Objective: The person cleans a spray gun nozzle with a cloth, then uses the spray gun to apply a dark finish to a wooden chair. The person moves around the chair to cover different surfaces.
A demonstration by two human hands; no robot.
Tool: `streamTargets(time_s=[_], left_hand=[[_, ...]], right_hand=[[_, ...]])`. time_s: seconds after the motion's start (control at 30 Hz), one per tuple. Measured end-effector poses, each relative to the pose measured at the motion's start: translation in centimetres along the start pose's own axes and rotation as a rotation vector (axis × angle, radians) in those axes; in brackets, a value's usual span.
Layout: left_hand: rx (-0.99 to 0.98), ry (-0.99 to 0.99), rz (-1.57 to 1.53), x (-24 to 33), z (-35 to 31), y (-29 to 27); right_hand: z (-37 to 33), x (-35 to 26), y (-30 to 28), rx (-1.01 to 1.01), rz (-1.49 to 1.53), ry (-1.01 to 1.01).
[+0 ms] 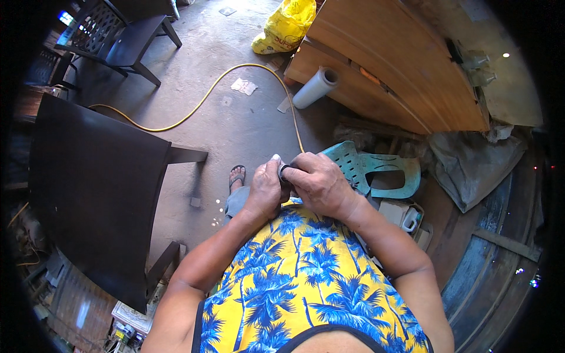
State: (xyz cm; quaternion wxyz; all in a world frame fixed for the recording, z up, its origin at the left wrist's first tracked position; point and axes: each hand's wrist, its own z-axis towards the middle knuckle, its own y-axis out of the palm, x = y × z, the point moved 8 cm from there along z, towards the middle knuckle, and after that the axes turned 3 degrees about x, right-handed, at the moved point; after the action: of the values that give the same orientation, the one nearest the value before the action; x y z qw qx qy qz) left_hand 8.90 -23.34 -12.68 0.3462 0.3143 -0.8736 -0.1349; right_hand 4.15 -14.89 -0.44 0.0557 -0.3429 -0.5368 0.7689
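Both my hands meet in front of my chest, around a small object [283,169] with a dark rounded edge and a pale grey part. Its kind is hard to tell because the fingers cover most of it. My left hand [265,187] is closed on it, the thumb pointing up along its side. From the other side, my right hand [321,181] pinches it with curled fingers. A yellow hose [203,103] curves over the floor and runs out of sight behind my right hand; whether it joins the object is hidden.
To the left stands a dark brown table [100,194], with a dark chair [126,44] beyond it. A turquoise plastic chair [385,167] is close on my right. Past it are a roll of clear film [312,91], leaning wooden panels [376,65] and a yellow bag [285,26].
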Motion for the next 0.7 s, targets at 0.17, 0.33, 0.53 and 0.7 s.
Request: streamTargets(time_s=[0.17, 0.33, 0.53, 0.7], left_hand=[[-0.095, -0.152, -0.055, -1.4, -0.5, 0.4], [-0.033, -0.196, -0.023, -2.1, -0.6, 0.0], [-0.014, 0.756, 0.676, 3.0, -1.8, 0.6], [-0.031, 0.292, 0.292, 0.6, -0.3, -0.5]], right_hand=[[-0.2, -0.4, 0.3, -0.129, -0.081, -0.178], [0.0, 0.5, 0.3, -0.036, 0.027, -0.001], [-0.6, 1.0, 0.9, 0.15, 0.191, 0.345], [-0.7, 0.1, 0.9, 0.061, 0.118, 0.25]])
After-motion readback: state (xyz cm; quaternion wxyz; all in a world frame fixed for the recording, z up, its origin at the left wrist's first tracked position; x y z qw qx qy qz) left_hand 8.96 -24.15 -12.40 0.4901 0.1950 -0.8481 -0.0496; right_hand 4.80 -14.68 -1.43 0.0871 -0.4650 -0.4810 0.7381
